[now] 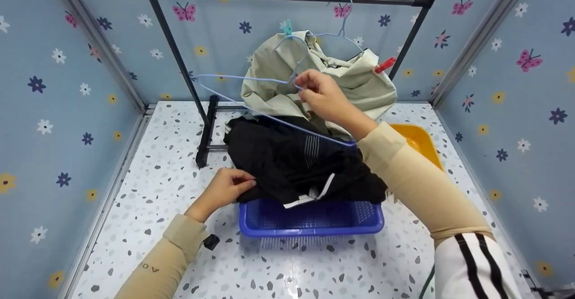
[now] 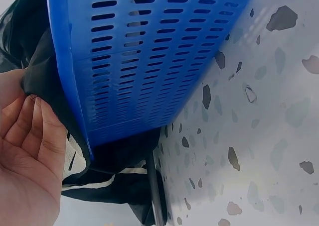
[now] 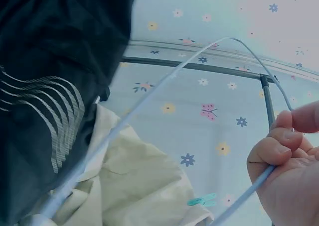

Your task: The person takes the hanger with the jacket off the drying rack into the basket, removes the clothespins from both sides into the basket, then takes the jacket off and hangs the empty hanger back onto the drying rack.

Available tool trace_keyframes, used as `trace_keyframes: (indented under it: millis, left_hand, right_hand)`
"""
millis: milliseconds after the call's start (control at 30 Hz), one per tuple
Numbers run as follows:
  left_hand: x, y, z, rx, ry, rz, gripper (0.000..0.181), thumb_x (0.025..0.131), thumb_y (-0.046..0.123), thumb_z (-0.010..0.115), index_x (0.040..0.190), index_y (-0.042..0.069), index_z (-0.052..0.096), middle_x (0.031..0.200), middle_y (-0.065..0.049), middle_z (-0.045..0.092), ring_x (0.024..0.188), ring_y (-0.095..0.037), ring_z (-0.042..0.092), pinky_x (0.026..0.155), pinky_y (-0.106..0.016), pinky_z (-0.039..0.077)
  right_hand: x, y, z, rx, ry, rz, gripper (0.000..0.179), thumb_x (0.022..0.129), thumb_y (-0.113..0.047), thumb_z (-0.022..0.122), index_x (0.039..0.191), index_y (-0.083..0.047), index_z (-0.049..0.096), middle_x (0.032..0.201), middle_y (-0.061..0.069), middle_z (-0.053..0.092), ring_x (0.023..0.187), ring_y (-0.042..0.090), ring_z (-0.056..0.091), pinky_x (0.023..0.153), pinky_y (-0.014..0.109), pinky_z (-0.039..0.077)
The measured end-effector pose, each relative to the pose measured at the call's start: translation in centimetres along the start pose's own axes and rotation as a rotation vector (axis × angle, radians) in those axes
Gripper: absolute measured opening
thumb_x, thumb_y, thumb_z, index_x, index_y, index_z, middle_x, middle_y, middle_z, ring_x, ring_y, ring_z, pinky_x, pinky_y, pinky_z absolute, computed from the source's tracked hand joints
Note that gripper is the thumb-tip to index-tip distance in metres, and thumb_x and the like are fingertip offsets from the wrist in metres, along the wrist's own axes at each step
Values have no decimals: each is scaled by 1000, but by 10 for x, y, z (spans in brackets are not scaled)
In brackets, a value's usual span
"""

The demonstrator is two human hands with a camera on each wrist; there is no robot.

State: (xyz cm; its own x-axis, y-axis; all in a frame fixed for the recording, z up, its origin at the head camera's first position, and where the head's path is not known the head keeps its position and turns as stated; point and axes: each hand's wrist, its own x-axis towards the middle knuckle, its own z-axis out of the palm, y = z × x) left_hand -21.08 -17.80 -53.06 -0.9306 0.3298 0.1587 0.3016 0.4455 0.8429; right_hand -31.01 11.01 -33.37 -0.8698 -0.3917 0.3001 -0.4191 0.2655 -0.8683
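Pale garment [image 1: 269,72] hung, pegged; black garment [image 1: 269,151] not on blue hanger [image 3: 70,182] — right hand [image 1: 325,97] grips hanger, left hand [image 1: 227,186] pinches cloth.

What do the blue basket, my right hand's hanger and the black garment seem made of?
Blue basket: likely molded plastic, smooth and slightly shiny, judging by its regular slots.
Hanger: probably plastic-coated wire, smooth, thin, evenly blue; core hidden.
Black garment: fabric, perhaps synthetic, with soft folds and faint sheen.
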Motion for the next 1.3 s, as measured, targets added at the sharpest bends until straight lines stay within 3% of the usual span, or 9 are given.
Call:
trace_keyframes:
  millis: [200,467,867,1100,1300]
  left_hand:
    - [0,1,-1,-3,-4,-6,7,97,7,79,98,3,85,94,-11,82,79,-6,66,75,-20,55]
    - [-1,2,-1,2,-8,11,7,97,6,79,98,3,85,96,-12,83,80,-5,67,76,-20,55]
    - [0,3,0,8,4,13,7,96,7,80,98,3,85,96,-11,83,83,-11,69,79,-23,56]
    - [0,1,0,7,8,11,7,97,8,80,97,5,86,95,-10,82,82,-9,68,78,-22,56]
    - [-1,-1,1,-2,8,20,7,97,8,79,97,5,86,95,-10,83,82,-7,67,78,-22,55]
  right_hand:
    - [23,-6,-2,-38,40,-21,23,98,10,50,116,10,64,82,1,60,78,11,59,76,21,48]
    - [53,-4,-11,-158,126,-25,28,105,4,47,128,2,63,68,-8,54,68,8,54,71,24,41]
    - [90,9,-45,-124,322,94,24,107,1,46,123,0,63,62,-9,54,60,3,50,62,21,39]
    - [100,20,-60,-179,309,203,29,109,-3,46,131,3,65,60,-11,56,57,2,52,55,18,39]
    - [104,29,-59,-212,264,251,34,109,-3,45,136,5,63,59,-13,56,57,2,53,56,18,41]
